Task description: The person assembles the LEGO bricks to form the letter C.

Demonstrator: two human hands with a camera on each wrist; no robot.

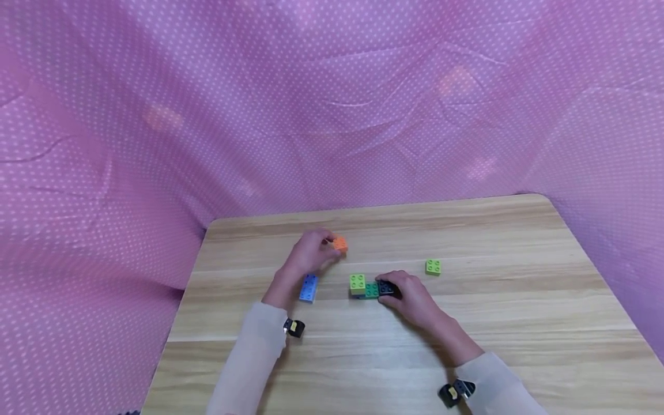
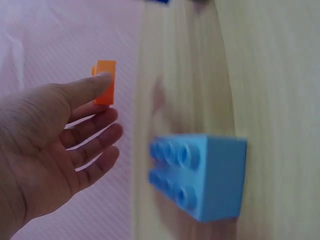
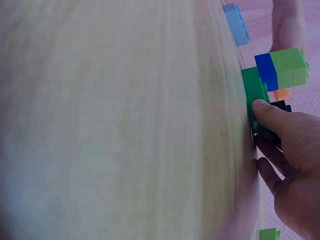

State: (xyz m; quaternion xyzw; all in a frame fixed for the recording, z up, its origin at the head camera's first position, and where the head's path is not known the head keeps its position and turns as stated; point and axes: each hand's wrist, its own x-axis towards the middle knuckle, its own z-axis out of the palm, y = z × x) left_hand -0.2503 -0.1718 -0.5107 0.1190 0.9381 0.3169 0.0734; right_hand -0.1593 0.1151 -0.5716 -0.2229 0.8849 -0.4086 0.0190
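My left hand (image 1: 311,251) pinches a small orange brick (image 1: 339,245) between thumb and index finger. The left wrist view shows this brick (image 2: 105,90) held above the table, the other fingers loosely bent. My right hand (image 1: 412,297) grips the right end of a joined group of bricks, its thumb on the green brick (image 3: 252,82). A black brick (image 1: 385,287) sits on the green one between the fingers, partly covered. On the group's left end, a dark blue brick (image 3: 266,73) carries stacked lime bricks (image 3: 287,69).
A blue brick (image 1: 308,288) lies studs up beside the left forearm. A loose lime brick (image 1: 433,267) lies on the wooden table (image 1: 508,300), beyond the right hand to the right. Pink dotted cloth (image 1: 332,115) hangs behind and at both sides.
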